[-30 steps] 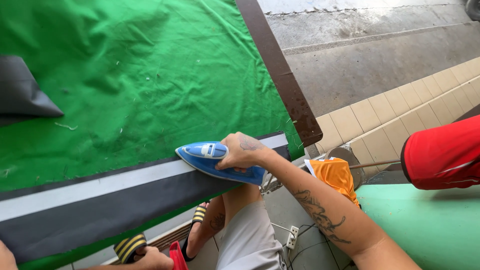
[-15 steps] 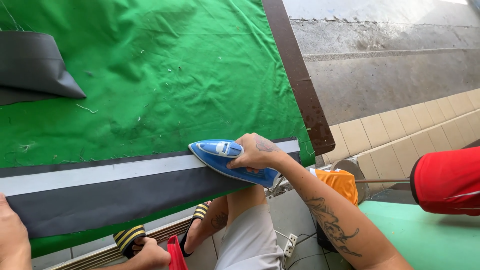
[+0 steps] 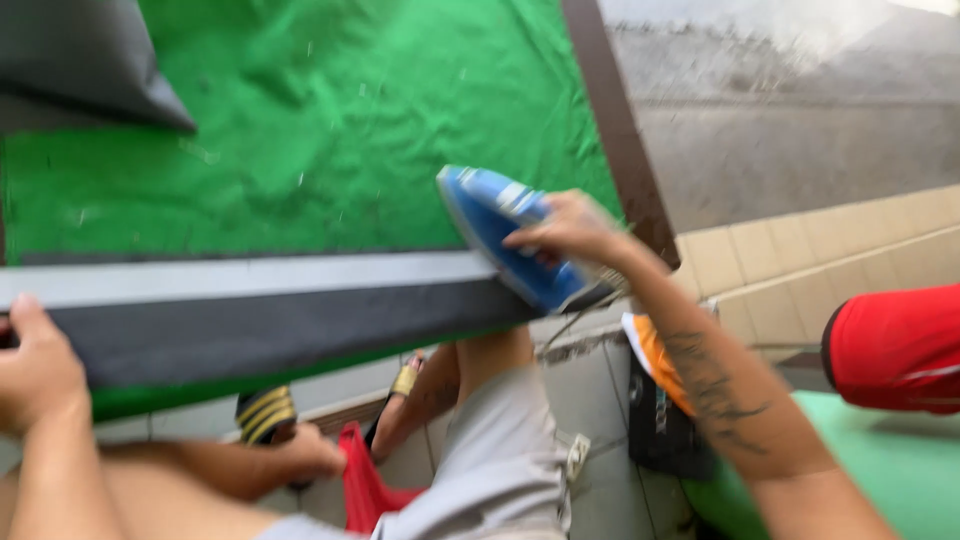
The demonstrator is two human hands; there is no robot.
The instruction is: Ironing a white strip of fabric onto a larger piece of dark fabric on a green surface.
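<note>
My right hand point(image 3: 570, 232) grips the handle of a blue clothes iron point(image 3: 500, 235). The iron is tilted, nose up and to the left, over the right end of a grey and black fabric strip point(image 3: 270, 315). That strip lies along the near edge of a table covered in green cloth point(image 3: 330, 130). At the far left my left hand point(image 3: 35, 368) holds the strip's near edge, thumb on top. The view is blurred by motion.
A dark grey cloth point(image 3: 80, 70) lies at the table's back left. A brown table edge point(image 3: 615, 130) runs down the right side. Below are my legs in sandals point(image 3: 265, 412), a red bag point(image 3: 365, 490), an orange and black item point(image 3: 660, 390), a red object point(image 3: 895, 345) and a light green surface point(image 3: 880, 470).
The iron has tipped up off the strip, nose raised, and sits further right in view. My left hand has come further into view on the strip's near edge.
</note>
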